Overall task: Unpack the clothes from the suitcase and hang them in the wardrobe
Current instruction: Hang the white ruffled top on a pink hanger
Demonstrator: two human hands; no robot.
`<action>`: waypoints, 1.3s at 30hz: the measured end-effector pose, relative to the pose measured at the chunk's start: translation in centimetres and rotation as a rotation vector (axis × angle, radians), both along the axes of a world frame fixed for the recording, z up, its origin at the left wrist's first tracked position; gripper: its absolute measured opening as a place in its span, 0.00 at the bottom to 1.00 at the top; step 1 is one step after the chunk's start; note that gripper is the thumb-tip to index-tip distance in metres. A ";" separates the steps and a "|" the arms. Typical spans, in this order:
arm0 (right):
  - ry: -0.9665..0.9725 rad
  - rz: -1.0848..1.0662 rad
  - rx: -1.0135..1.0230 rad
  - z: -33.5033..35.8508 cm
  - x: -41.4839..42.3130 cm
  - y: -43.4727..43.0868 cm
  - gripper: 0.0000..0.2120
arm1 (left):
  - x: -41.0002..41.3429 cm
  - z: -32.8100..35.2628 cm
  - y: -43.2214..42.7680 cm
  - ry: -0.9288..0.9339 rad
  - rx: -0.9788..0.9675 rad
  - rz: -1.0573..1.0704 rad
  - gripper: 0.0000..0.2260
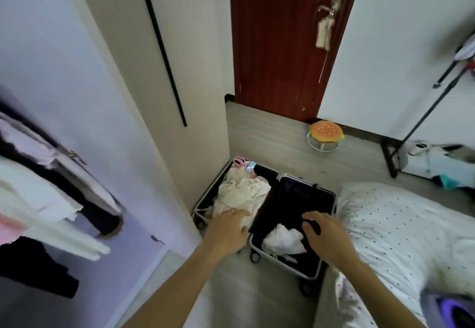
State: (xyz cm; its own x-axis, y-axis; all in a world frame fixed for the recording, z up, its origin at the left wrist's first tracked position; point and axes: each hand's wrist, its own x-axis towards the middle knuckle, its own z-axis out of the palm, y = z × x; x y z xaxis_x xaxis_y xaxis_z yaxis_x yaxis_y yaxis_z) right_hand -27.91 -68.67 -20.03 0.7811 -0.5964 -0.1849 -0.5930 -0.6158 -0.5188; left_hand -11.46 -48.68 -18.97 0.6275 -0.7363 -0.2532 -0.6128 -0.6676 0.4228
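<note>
So: both hands over the open suitcase (293, 196) on the floor, nothing gripped.
L hand (227, 232), fingers nearly straight, lies over the cream lace clothes (241, 191) in the case's left half; can't tell if it presses. R hand (326, 235), fingers loosely curled & empty, hangs above the black lining just beside a white garment (282, 240). Wardrobe (77, 96) w/ hung clothes (33, 194) far left, bed (398, 225) at right.
</note>
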 end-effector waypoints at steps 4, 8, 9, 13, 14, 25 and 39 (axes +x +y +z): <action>0.072 -0.101 0.037 -2.7 -0.9 -5.8 0.16 | 1.1 -2.0 -6.1 0.041 0.073 -0.079 0.19; 0.149 -0.178 0.079 -5.6 -0.1 -9.9 0.16 | 3.2 -5.2 -11.0 0.071 0.119 -0.149 0.21; 0.170 -0.190 0.090 -6.4 0.4 -11.0 0.16 | 4.1 -6.3 -12.4 0.059 0.134 -0.176 0.21; 0.241 -0.215 0.119 -10.2 2.7 -14.9 0.17 | 8.0 -11.1 -17.9 0.047 0.191 -0.223 0.23; 0.257 -0.211 0.123 -11.3 3.3 -15.8 0.17 | 8.9 -12.4 -19.0 0.048 0.199 -0.221 0.23; 0.438 -0.168 0.298 -34.1 10.3 -23.4 0.21 | 15.5 -35.8 -27.7 0.010 0.363 -0.217 0.27; 0.510 -0.036 0.247 -74.8 18.1 -23.6 0.38 | 18.6 -75.3 -28.3 -0.044 0.335 -0.061 0.34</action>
State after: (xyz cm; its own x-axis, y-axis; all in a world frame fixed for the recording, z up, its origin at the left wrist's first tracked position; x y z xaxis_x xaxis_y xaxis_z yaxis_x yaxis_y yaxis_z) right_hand -9.82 -92.31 -94.84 0.5363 -0.5117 -0.6712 -0.8246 -0.4874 -0.2872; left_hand 7.14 -77.01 -94.29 0.6004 -0.6533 -0.4612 -0.6686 -0.7265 0.1588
